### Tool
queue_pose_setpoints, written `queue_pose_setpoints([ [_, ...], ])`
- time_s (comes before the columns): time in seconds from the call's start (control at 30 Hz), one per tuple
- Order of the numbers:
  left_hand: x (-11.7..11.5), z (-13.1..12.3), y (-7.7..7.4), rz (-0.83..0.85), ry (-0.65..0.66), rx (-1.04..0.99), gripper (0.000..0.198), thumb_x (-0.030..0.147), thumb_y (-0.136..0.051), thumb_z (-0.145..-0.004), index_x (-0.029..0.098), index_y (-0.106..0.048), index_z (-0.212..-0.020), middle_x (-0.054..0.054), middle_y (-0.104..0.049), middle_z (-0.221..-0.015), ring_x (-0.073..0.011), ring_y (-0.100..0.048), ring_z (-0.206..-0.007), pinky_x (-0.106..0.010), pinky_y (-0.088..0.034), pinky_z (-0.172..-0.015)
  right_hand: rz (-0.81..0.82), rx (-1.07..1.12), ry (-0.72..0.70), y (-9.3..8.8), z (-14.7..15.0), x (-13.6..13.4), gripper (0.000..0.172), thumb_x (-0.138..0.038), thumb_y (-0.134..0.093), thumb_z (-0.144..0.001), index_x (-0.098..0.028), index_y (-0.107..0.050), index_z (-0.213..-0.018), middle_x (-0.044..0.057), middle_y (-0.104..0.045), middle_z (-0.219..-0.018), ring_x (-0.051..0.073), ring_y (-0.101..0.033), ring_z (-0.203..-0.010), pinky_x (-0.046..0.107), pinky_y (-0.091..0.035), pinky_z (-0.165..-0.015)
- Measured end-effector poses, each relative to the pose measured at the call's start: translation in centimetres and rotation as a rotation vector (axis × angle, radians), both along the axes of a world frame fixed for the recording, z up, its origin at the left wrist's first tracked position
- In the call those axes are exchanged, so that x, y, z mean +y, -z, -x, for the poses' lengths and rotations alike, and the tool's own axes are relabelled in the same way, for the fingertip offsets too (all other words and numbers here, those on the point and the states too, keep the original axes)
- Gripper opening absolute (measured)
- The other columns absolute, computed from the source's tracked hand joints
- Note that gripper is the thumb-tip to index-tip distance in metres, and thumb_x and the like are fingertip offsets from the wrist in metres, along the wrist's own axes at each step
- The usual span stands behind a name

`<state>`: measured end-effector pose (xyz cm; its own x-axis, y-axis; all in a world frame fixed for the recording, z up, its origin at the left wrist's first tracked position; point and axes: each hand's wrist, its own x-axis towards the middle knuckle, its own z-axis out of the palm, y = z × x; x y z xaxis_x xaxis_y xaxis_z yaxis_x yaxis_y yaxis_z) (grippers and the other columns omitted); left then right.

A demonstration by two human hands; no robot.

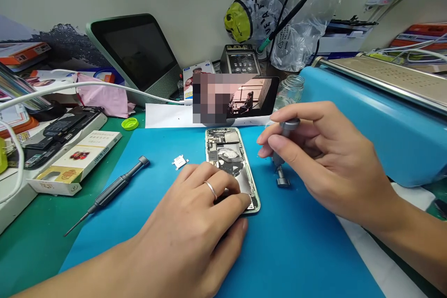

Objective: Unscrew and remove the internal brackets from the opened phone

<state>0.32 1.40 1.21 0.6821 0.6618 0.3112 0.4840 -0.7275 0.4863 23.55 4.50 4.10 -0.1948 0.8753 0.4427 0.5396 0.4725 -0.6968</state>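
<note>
On the blue mat lies an opened phone (247,174) with its inner parts bare. My left hand (199,209), a ring on one finger, curls over its lower end, a fingertip pressing near the bottom corner and the thumb at the near edge. To the right of the phone, my right hand (335,163) pinches a grey screwdriver (289,125) near its capped top. A similar grey cap (282,182) shows below the fingers; I cannot tell whether it belongs to a second tool. Left of the phone is a small silver metal part (180,162).
Another grey screwdriver (117,191) lies at left. Beyond it are a small carton (78,163) and a disassembled phone (59,135). A phone playing video (258,98) leans behind the mat, beside a glass jar (292,87). A blue machine (370,121) stands at right.
</note>
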Motion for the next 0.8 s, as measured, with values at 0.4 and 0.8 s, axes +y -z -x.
queue_pose_setpoints([
  [0.4,0.3,0.0,0.1,0.002,0.010,0.000,0.014,0.019,-0.053,-0.105,0.019,-0.066,-0.102,-0.005,-0.069,-0.110,-0.0237,-0.057,-0.097,-0.046,-0.042,-0.082,-0.018,-0.168,0.041,-0.3,-0.8,0.7,0.024,-0.034,-0.062,-0.102,-0.030,-0.055,-0.124,0.003,-0.074,-0.105,0.021,-0.074,-0.093,0.028,-0.058,-0.061],
  [0.8,-0.1,0.1,0.1,-0.068,-0.046,0.012,0.022,0.017,-0.051,-0.106,0.019,-0.062,-0.125,-0.006,-0.070,-0.116,-0.0245,-0.059,-0.097,-0.046,-0.043,-0.080,0.047,-0.209,0.090,-1.0,-1.6,0.7,0.042,-0.034,-0.066,-0.095,-0.034,-0.050,-0.134,0.004,-0.076,-0.107,0.022,-0.075,-0.076,0.021,-0.048,-0.032],
])
